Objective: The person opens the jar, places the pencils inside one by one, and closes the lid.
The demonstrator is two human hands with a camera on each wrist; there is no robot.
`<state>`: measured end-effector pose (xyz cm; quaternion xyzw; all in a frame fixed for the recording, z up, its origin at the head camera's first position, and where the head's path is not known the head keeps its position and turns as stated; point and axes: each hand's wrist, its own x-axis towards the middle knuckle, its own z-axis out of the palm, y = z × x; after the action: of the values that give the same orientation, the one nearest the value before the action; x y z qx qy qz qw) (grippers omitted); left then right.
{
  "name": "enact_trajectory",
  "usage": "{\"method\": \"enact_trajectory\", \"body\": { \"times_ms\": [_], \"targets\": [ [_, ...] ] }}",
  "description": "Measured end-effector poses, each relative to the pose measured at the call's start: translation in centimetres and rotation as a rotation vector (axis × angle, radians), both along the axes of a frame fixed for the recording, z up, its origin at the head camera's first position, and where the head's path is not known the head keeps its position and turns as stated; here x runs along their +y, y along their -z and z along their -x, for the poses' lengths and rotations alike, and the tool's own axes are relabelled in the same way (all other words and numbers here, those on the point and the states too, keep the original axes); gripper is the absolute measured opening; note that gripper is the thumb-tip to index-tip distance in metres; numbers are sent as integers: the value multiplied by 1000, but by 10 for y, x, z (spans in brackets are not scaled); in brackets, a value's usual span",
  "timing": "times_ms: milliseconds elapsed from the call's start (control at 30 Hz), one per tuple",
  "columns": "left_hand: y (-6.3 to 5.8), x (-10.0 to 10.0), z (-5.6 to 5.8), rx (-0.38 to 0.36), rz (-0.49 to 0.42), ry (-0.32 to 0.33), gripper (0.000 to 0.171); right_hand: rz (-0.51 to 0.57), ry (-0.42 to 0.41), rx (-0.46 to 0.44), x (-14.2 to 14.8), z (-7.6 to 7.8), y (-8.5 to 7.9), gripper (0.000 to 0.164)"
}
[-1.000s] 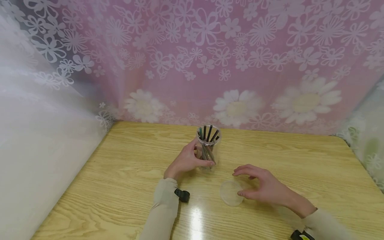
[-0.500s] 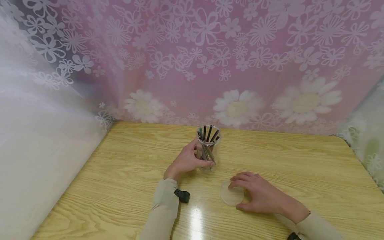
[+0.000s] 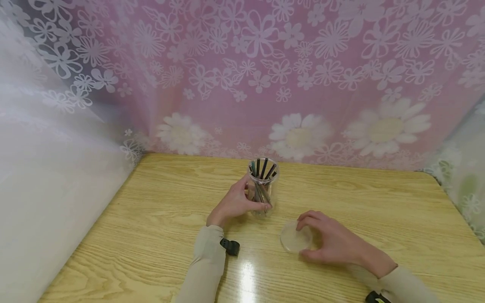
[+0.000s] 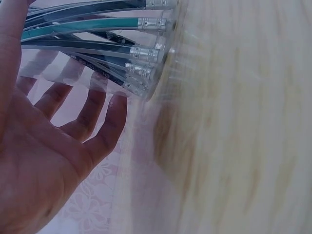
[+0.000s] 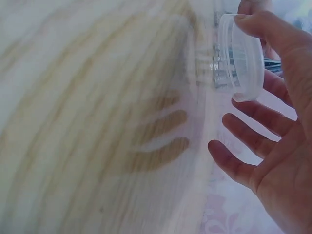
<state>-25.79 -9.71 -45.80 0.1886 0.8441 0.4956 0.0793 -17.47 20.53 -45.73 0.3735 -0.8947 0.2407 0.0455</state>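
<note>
A clear plastic jar (image 3: 274, 191) stands upright on the table with several pencils (image 3: 264, 168) in it. My left hand (image 3: 236, 202) grips the jar from its left side, thumb across the front. In the left wrist view, the pencils (image 4: 87, 24) show silver ferrules at the jar's bottom end, and the fingers curl round its wall. A round translucent lid (image 3: 293, 237) is pinched at its edge by my right hand (image 3: 335, 242). The right wrist view shows the lid (image 5: 248, 58) tilted off the tabletop between thumb and forefinger, the other fingers spread below.
The wood-grain table (image 3: 159, 235) reaches back to a pink flowered curtain (image 3: 227, 75). Pale sheeting (image 3: 57, 168) hangs along the left side, and more flowered sheeting (image 3: 470, 185) on the right. A black band (image 3: 230, 247) sits on the left wrist.
My right hand reached down over the lid, took it by the edge and raised it slightly, away from me. My left hand and the jar have stayed in place.
</note>
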Motion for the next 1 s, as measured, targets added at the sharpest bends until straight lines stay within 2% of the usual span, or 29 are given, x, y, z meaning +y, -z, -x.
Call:
{"method": "enact_trajectory", "body": {
  "times_ms": [233, 567, 700, 833, 1000],
  "targets": [
    [0, 0, 0, 2, -13, 11, 63, 137, -5, 56, 5, 7, -5, 48],
    [-1, 1, 0, -13, -27, 11, 61, 388, 91, 102, 8, 12, -33, 57],
    [-2, 1, 0, -14, -20, 7, 63, 445, 96, 128, 6, 17, -44, 57],
    [-2, 1, 0, -24, -20, 4, 72, 496, 93, 123, 0, 23, -53, 55],
    [-3, 0, -1, -36, -31, 6, 73, 563, 80, 118, -12, 30, -64, 54]
  ]
}}
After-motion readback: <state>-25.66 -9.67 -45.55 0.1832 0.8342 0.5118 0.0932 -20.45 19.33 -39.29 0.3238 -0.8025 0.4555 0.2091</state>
